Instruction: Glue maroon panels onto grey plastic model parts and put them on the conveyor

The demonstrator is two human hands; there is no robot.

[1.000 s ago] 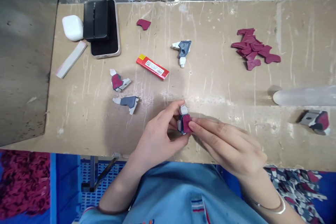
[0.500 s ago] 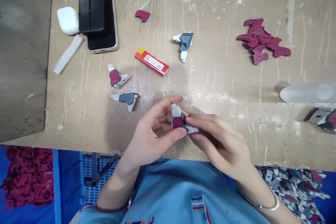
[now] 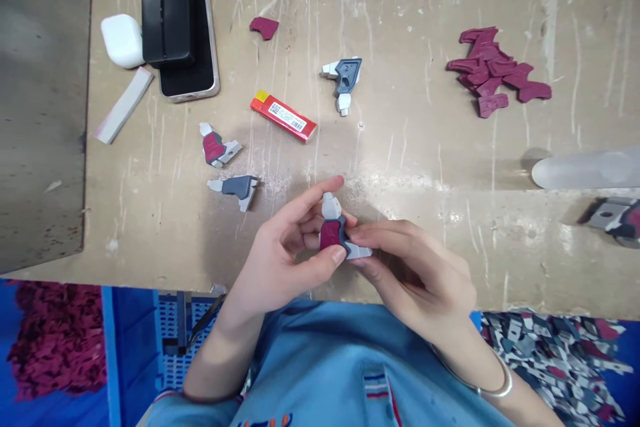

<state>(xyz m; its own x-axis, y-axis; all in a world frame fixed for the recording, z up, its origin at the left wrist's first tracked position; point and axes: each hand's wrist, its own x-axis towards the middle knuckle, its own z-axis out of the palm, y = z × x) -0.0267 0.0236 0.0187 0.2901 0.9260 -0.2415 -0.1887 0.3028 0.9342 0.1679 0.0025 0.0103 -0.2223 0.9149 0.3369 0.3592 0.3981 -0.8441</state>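
Observation:
Between both hands, low over the table's front part, is a small plastic part (image 3: 331, 232) in grey and white with a maroon inlay. My left hand (image 3: 295, 253) pinches it, thumb on its near face, index finger stretched out behind. Thumb and fingertips of my right hand (image 3: 415, 267) grip its right side by the pale grey arm. To the left lie a similar part with a maroon inlay (image 3: 214, 147) and a grey part without one (image 3: 236, 188). Farther back is another grey part (image 3: 346, 80) marked with a 2.
Maroon pieces (image 3: 490, 70) lie heaped at the back right; a single maroon piece (image 3: 264, 27) lies back left. A red box (image 3: 284, 116), a phone (image 3: 204, 40) under a black case, a white case (image 3: 121, 41) and a frosted cylinder (image 3: 585, 172) are on the table (image 3: 400, 147). Bins stand below.
The view has shifted slightly. The held part has turned a little, showing more of its maroon face, and my right fingers have moved closer in around its side.

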